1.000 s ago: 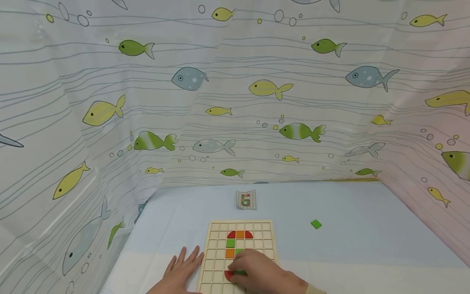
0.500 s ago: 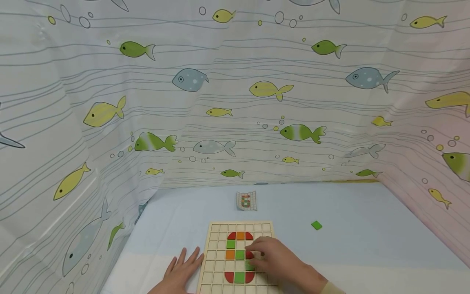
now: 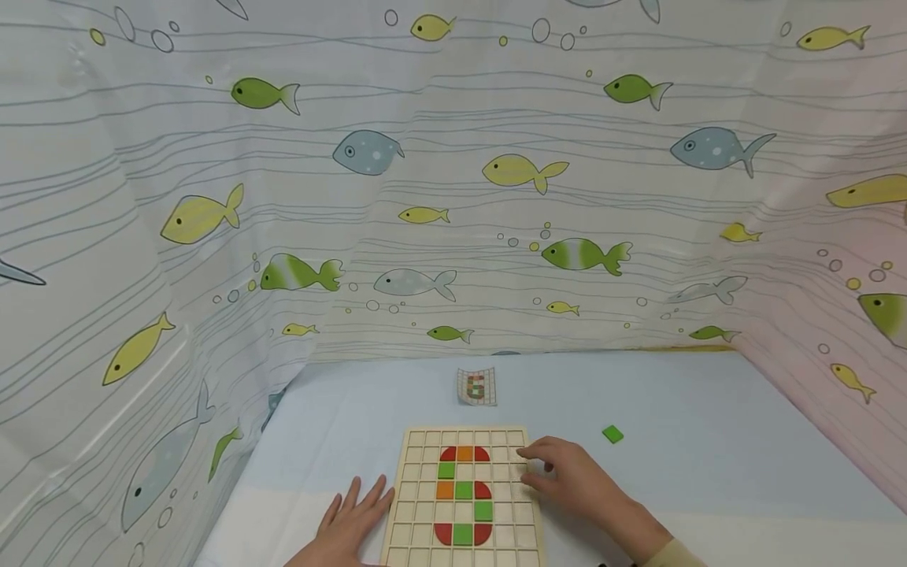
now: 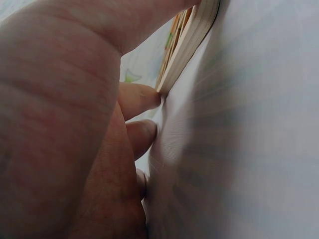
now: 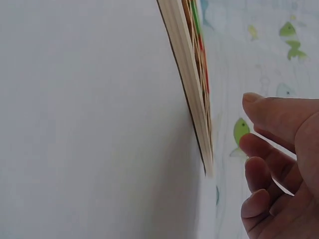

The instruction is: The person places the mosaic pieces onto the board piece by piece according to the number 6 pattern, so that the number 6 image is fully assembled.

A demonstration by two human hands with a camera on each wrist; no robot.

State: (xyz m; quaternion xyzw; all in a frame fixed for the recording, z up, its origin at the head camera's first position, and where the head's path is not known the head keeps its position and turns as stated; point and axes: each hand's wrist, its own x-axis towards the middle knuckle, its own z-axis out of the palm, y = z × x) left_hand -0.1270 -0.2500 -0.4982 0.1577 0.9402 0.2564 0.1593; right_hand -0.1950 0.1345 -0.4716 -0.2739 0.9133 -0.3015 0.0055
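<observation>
A wooden grid board [image 3: 413, 513] lies on the table with red, orange and green tiles set in its squares, forming an S-like shape. Red quarter-round tiles [image 3: 483, 491] mark the bends, and square green tiles [image 3: 463, 535] and orange tiles [image 3: 464, 453] fill the straight parts. My left hand [image 3: 345, 526] rests spread on the cloth, its fingertips and thumb against the board's left edge in the left wrist view. Over the board's right edge is my right hand [image 3: 575, 482], thumb and fingers apart and loosely bent. Nothing shows between those fingers [image 5: 259, 149] in the right wrist view.
A loose green square tile [image 3: 612, 434] lies on the cloth to the right, beyond my right hand. Behind the board is a small paper card [image 3: 477, 387] printed with a coloured grid pattern. Fish-printed curtains [image 3: 439, 236] enclose the table at the back and sides.
My right hand has moved from the lower middle of the board, past the red and green tiles on the right of the pattern, out to the right edge. The left hand has stayed put.
</observation>
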